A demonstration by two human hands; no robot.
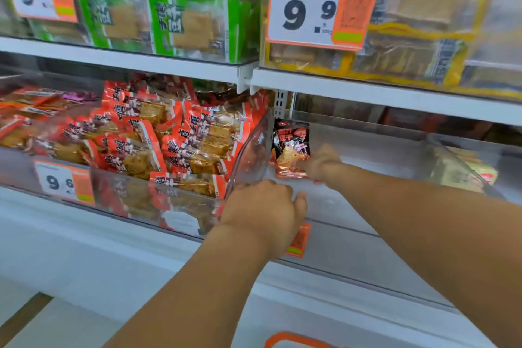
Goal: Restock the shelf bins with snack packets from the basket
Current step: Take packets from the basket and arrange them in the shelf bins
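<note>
orange basket rim shows at the bottom edge, nearest the viewer. left hand curls its grip over the front wall of the clear bin, holding no packet. right hand reaches deeper, its grip pinching the snack packet, which stands upright, long axis vertical, at the bin's rear left corner.

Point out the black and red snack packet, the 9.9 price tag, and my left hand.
black and red snack packet [291, 147], head view, front face.
9.9 price tag [306, 5], head view, white panel.
left hand [262, 209], head view, back of hand.
</note>
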